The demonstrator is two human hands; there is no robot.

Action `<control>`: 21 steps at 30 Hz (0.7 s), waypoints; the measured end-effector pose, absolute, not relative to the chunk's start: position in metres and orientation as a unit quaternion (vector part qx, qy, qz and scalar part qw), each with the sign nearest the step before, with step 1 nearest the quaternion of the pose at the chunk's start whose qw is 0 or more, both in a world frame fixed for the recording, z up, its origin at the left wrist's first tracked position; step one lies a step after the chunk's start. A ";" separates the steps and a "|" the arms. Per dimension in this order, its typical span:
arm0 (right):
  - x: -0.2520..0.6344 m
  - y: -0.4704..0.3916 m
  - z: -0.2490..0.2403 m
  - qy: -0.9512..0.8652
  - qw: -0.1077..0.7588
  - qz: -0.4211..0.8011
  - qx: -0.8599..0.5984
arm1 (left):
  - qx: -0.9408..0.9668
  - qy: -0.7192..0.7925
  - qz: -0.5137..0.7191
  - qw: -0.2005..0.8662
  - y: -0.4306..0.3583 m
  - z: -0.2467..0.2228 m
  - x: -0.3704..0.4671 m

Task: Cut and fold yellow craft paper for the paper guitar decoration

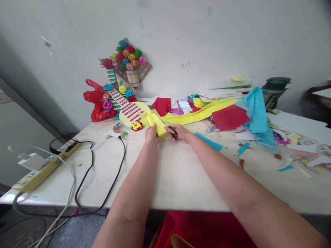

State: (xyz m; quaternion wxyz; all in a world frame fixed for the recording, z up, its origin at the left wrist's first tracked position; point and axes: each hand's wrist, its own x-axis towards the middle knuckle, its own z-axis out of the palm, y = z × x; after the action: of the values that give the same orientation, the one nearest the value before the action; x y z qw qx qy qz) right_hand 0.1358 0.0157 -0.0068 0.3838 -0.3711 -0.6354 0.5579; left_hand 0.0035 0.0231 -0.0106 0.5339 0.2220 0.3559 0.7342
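Pinching folded bright-yellow paper [157, 120] in left hand [151, 133], gripping black-handled scissors [172, 133] in right hand [180, 133], over smooth off-white worktop [180, 177].

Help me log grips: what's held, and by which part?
Left hand: yellow paper, by its left side. Right hand: scissors, by the black handles.

Yellow paper [156, 123], scissors [173, 132] alongside!

Bright yellow, folded into layers, and it's tilted, near end angled down to the right! Hard by its right edge, the black-handled scissors, blades pointing away and leftward, mostly too small to make out.
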 end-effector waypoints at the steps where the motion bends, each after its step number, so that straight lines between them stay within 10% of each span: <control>1: 0.135 0.016 -0.007 -0.636 0.386 0.557 -0.370 | 0.219 0.357 0.734 0.534 0.023 -0.010 0.004; 21: 0.128 0.007 0.002 -0.624 0.411 0.539 -0.388 | 0.202 0.360 0.742 0.528 0.022 -0.009 0.002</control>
State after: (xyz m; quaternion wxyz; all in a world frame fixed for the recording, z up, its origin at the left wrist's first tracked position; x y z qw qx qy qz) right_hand 0.1276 0.0074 0.0022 0.4113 -0.3876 -0.6242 0.5395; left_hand 0.0019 0.0225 -0.0094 0.5275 0.2024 0.3600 0.7424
